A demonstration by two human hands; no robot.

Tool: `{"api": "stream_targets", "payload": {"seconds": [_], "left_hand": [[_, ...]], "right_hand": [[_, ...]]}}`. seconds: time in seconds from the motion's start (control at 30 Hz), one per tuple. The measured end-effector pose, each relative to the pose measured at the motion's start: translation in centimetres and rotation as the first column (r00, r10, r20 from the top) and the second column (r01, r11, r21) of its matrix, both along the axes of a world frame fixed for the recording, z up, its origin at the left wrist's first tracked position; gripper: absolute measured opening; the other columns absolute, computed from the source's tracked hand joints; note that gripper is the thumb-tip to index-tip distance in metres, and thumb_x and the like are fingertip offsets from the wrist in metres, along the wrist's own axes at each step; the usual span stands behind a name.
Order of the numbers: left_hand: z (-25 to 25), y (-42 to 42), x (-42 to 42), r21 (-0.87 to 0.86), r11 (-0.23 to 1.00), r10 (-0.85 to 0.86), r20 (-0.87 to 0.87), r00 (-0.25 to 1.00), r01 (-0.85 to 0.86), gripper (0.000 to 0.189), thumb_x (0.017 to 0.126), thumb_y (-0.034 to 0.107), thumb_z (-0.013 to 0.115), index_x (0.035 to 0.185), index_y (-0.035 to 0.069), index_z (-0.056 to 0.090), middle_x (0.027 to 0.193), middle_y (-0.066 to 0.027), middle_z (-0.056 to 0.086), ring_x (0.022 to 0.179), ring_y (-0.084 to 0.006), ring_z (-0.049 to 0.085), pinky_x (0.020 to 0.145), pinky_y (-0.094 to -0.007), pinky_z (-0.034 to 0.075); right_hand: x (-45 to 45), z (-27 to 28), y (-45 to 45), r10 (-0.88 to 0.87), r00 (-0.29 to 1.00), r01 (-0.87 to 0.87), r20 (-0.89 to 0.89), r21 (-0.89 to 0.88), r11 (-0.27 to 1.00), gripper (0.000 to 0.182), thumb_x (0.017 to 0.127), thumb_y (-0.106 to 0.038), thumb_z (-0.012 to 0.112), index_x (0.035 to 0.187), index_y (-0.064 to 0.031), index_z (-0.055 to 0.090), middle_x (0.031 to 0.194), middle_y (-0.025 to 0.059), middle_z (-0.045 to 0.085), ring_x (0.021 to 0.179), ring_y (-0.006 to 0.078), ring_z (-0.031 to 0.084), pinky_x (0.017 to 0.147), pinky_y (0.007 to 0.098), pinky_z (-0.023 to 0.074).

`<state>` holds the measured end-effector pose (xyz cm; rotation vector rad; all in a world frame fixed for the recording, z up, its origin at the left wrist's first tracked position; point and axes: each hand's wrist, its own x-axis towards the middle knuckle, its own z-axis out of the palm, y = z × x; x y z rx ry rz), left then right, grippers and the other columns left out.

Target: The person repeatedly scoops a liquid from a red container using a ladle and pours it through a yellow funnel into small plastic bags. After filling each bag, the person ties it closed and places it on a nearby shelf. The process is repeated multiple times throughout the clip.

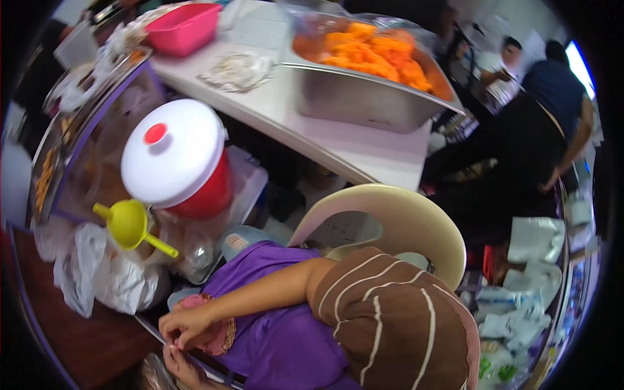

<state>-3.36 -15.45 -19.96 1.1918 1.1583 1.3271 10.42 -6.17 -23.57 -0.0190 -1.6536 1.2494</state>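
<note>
Reaching out from a brown sleeve with white lines, my right hand [190, 322] has its fingers bent, with the tips close to those of my left hand [181, 363], low in the view. Whether a small thing is between the fingertips is too blurred to tell. Purple cloth [258, 292] covers my front. A pink cloth piece with patterned trim [225, 336] lies beneath my right hand. Beside my left hand is clear, shiny plastic [157, 370]. White plastic bags [129, 287] and a yellow funnel [127, 224] are farther up the view.
A red bucket with a white lid [170, 151] stands near a white table [341, 146]. On it are a metal pan of orange food [360, 112] and a pink basin [185, 31]. A cream plastic chair [429, 219] is behind me. Other people [551, 97] are at upper right.
</note>
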Motion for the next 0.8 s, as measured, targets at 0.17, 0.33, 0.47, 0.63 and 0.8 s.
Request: {"api": "stream_targets", "payload": {"seconds": [0.17, 0.33, 0.47, 0.63, 0.8], "left_hand": [[3.3, -1.0, 2.8, -0.096, 0.989, 0.084, -0.226, 0.971, -0.108, 0.016, 0.089, 0.017, 0.048, 0.088, 0.002, 0.053, 0.08, -0.003, 0.049, 0.073, -0.0128, 0.043, 0.068, -0.0249, 0.036], [3.5, -0.2, 3.1, -0.09, 0.992, 0.063, -0.227, 0.972, -0.086, 0.018, 0.089, 0.018, 0.049, 0.087, 0.001, 0.053, 0.081, -0.0036, 0.05, 0.075, -0.013, 0.043, 0.07, -0.0259, 0.036], [3.2, -0.3, 2.8, -0.043, 0.996, 0.063, -0.283, 0.957, -0.079, 0.021, 0.089, 0.021, 0.049, 0.09, 0.001, 0.053, 0.086, -0.005, 0.051, 0.078, -0.0138, 0.044, 0.073, -0.027, 0.036], [3.2, -0.5, 3.4, -0.023, 0.995, 0.088, -0.332, 0.939, -0.102, 0.023, 0.09, 0.022, 0.047, 0.099, 0.002, 0.053, 0.093, -0.0057, 0.053, 0.082, -0.0141, 0.046, 0.075, -0.0275, 0.037], [0.6, -0.2, 1.2, -0.002, 0.996, 0.086, -0.218, 0.972, -0.089, 0.027, 0.089, 0.022, 0.048, 0.102, 0.0, 0.055, 0.097, -0.0081, 0.056, 0.084, -0.016, 0.049, 0.076, -0.0286, 0.04]], "right_hand": [[0.0, 0.1, 0.3, 0.017, 1.0, -0.016, -0.013, 0.049, 0.999, 0.03, 0.063, -0.024, 0.072, 0.078, -0.0037, 0.055, 0.085, 0.0082, 0.051, 0.082, 0.023, 0.051, 0.07, 0.0331, 0.0422], [0.0, 0.3, 0.0, 0.006, 1.0, -0.006, 0.006, -0.036, 0.999, 0.028, 0.059, -0.017, 0.072, 0.076, -0.0036, 0.054, 0.088, 0.0089, 0.05, 0.083, 0.0237, 0.05, 0.07, 0.0334, 0.0422], [0.4, 0.5, -0.4, -0.052, 0.998, 0.054, 0.042, -0.065, 0.996, 0.025, 0.058, -0.015, 0.071, 0.073, -0.005, 0.053, 0.09, 0.0088, 0.049, 0.088, 0.0242, 0.048, 0.075, 0.0348, 0.0397], [0.6, 0.7, -0.6, -0.105, 0.991, 0.109, 0.081, -0.048, 0.993, 0.023, 0.057, -0.016, 0.069, 0.069, -0.0066, 0.052, 0.097, 0.0075, 0.047, 0.094, 0.0251, 0.045, 0.08, 0.0375, 0.036], [1.5, 2.4, -1.5, -0.105, 0.969, 0.133, 0.225, -0.115, 0.984, 0.022, 0.058, -0.02, 0.069, 0.067, -0.0094, 0.052, 0.105, 0.0068, 0.048, 0.104, 0.0289, 0.043, 0.087, 0.0463, 0.0255]]}}
